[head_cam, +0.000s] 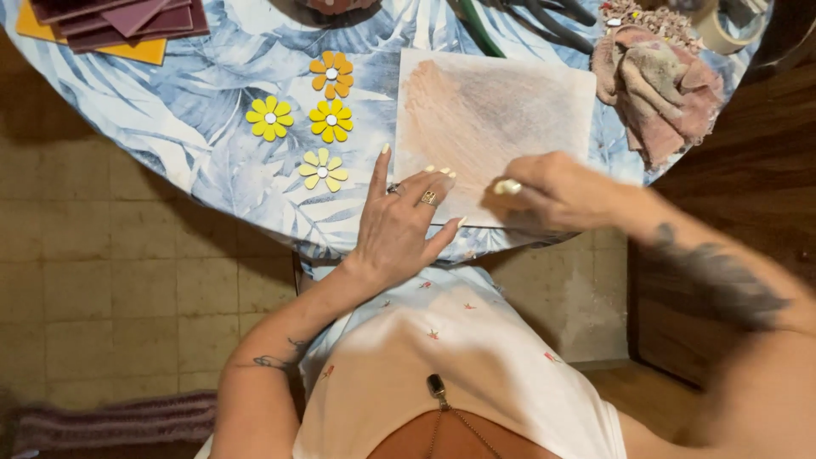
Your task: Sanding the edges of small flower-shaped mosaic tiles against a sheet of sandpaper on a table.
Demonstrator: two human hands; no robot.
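A pale square sheet (pixel 501 110) smeared with pinkish and grey colour lies on the round table with a blue leaf-print cloth (pixel 195 127). My left hand (pixel 399 221) presses flat on the sheet's near left corner, fingers spread, rings on two fingers. My right hand (pixel 552 191) is closed over the sheet's near right edge, pinching something small that I cannot make out. Left of the sheet lie several flat flower shapes: an orange one (pixel 331 74), two yellow ones (pixel 269 118) (pixel 331 121) and a paler yellow one (pixel 322 171).
A crumpled pinkish rag (pixel 659 85) lies at the table's right edge, with a tape roll (pixel 722 25) behind it. Dark maroon and orange sheets (pixel 110 25) are stacked at the far left. Dark tool handles (pixel 544 17) lie at the back. Tiled floor lies below on the left.
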